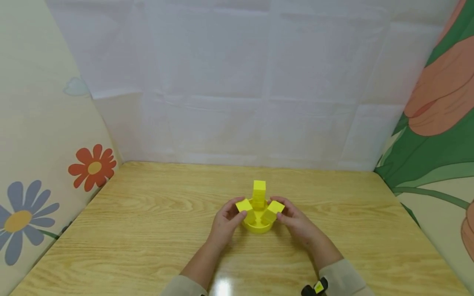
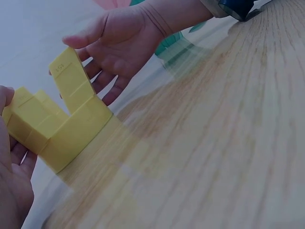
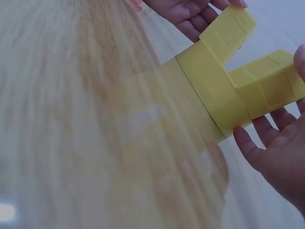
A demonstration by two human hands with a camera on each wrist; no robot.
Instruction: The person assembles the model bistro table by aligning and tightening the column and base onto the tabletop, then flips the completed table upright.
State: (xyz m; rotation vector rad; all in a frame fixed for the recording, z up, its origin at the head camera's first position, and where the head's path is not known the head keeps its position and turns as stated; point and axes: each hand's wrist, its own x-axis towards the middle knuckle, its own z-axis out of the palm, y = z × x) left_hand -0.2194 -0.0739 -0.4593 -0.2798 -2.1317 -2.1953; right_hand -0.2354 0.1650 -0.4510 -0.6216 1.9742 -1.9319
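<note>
A yellow plastic piece (image 1: 258,228) stands on the table, with a low round base and three blocky prongs that splay outward. Its exact kind is unclear. My left hand (image 1: 224,222) pinches the left prong, thumb on the near side and fingers behind. On the opposite side, my right hand (image 1: 299,225) holds the right prong in the same way. The far prong (image 1: 259,190) is untouched. In the left wrist view small raised marks show on a prong (image 2: 71,76). The right wrist view shows the base (image 3: 209,86) side-on, with the right fingertips near its lower edge.
The wood-grain table (image 1: 155,205) extends around both hands. Behind it hangs a creased white sheet (image 1: 222,82). Flower-patterned walls (image 1: 44,123) stand at either side. A dark wrist device (image 1: 314,287) sits by the right sleeve.
</note>
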